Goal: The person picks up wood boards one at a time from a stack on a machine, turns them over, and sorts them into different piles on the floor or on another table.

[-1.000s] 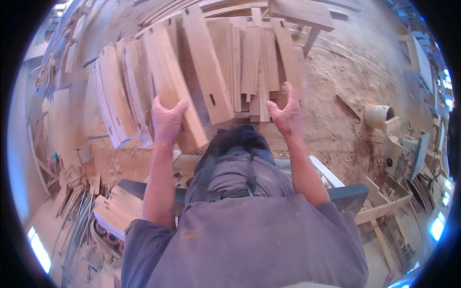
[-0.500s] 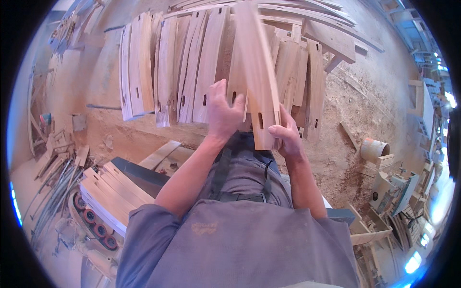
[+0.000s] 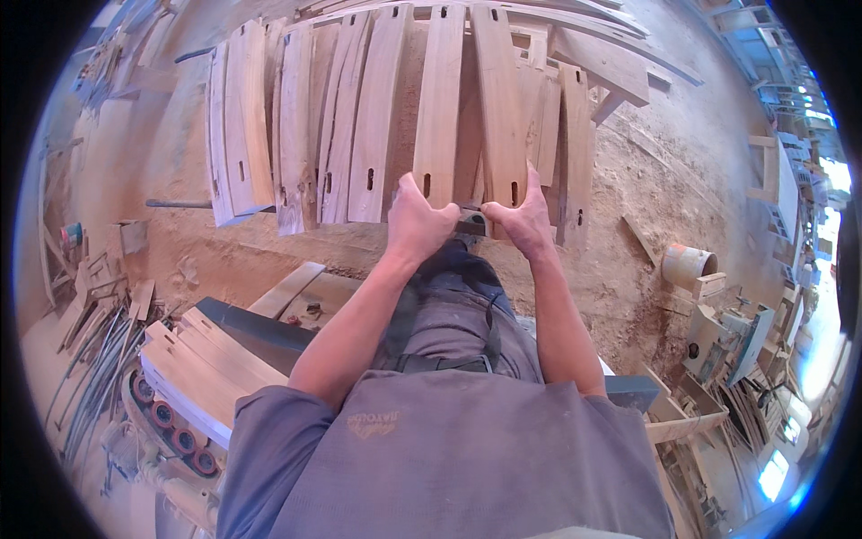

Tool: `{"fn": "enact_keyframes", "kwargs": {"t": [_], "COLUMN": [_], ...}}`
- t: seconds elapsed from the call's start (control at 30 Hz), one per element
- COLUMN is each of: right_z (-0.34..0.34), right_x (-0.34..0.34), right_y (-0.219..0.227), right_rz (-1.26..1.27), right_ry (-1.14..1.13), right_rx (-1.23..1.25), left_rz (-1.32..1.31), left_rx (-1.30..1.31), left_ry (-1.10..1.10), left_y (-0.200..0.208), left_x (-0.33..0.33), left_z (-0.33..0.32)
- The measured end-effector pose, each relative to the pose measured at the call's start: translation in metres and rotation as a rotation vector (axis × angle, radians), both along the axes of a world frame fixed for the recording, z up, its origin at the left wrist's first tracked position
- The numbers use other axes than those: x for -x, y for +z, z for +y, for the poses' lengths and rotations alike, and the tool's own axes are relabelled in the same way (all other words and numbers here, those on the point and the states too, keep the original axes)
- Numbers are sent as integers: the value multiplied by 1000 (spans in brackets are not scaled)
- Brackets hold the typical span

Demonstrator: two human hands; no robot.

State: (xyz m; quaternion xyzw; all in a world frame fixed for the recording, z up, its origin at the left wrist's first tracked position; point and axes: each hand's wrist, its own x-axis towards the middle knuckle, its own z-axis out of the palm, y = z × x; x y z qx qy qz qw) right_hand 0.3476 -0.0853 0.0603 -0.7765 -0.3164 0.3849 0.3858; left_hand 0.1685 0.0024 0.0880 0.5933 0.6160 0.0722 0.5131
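Observation:
A row of pale wooden boards with slots cut near their ends lies ahead of me. My left hand (image 3: 420,217) is at the near end of a middle board (image 3: 441,99), its fingers along the left edge and its thumb across the end. My right hand (image 3: 524,218) grips the near end of the neighbouring board (image 3: 503,99), thumb on the near side and fingers at the right edge. That board lies flat in the row, leaning slightly left at its far end. The undersides of both hands are hidden.
Stacked boards (image 3: 202,359) lie on a roller machine (image 3: 171,427) at lower left, beside a heap of metal rods (image 3: 99,350). A bucket (image 3: 687,265) stands at right near wood offcuts. Long planks (image 3: 602,63) lie beyond the row. Sawdust covers the floor.
The board in my right hand has come down from a raised position into the row. My left hand, earlier spread open, has closed in at the end of the neighbouring board.

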Motion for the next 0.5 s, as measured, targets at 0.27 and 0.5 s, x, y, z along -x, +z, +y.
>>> {"fn": "enact_keyframes", "kwargs": {"t": [0.27, 0.5], "right_z": [-15, -25], "right_x": [30, 29], "right_y": [15, 9], "right_rz": [-59, -66], "right_ry": [53, 90], "right_rx": [81, 67], "left_rz": [-587, 40], "left_rx": [120, -551], "left_ry": [121, -157], "left_y": [-33, -19], "left_x": [26, 44], "left_z": [-32, -63]}}
